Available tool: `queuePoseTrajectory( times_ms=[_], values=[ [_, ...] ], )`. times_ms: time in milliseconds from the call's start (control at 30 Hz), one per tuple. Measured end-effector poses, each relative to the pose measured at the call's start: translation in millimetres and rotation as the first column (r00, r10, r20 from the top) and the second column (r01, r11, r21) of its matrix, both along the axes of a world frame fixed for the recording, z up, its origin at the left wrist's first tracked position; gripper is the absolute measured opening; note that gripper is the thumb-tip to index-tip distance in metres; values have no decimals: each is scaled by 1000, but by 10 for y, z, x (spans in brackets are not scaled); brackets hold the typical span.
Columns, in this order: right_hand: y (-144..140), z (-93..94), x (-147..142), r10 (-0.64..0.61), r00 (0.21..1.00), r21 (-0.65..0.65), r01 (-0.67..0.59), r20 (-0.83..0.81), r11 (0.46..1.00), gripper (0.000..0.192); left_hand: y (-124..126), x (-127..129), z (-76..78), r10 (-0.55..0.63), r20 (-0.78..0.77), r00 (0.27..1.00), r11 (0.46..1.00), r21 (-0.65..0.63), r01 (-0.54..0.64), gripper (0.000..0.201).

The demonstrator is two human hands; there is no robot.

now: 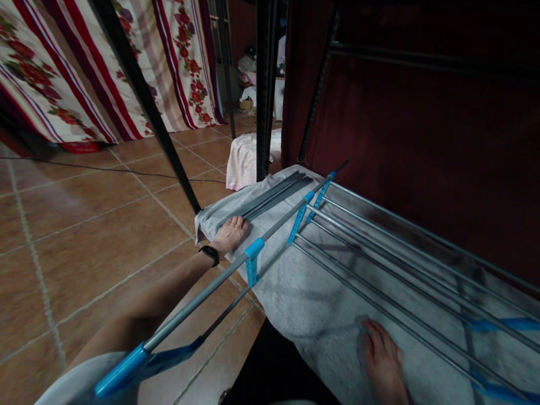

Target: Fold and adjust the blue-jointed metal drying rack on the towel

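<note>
The rack point(298, 222) is over the grey cloth point(319, 304), near the thin rods point(276, 198). The left hand point(230, 233) touches the rods; I can't tell if it grips. The right hand point(383, 357) rests loosely. A bump might scatter the rods.

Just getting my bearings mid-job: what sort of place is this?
Probably a room in a home: a floral striped curtain, a tiled floor and what looks like a drying rack suggest it.
</note>
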State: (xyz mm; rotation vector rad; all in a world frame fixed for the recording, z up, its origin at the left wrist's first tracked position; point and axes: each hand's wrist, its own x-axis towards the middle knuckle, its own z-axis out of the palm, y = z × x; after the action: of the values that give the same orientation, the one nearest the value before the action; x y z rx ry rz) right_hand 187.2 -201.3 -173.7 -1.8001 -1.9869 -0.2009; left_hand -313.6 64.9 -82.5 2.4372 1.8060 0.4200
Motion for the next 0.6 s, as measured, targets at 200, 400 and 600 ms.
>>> queuePoseTrajectory(
  times_ms=[200,400,600],
  values=[
    [0,-8,3,-2,1000,7,2,3,1000,50,22,45,16,48,41,998,998,-30,-47,38],
    [-11,9,-16,-3,1000,-21,3,1,1000,47,4,48,-17,122,98,988,991,-68,-116,34],
    [1,4,-57,-26,1000,-13,26,-10,1000,46,-134,-67,88,225,201,953,974,-87,-211,23]
  ],
)
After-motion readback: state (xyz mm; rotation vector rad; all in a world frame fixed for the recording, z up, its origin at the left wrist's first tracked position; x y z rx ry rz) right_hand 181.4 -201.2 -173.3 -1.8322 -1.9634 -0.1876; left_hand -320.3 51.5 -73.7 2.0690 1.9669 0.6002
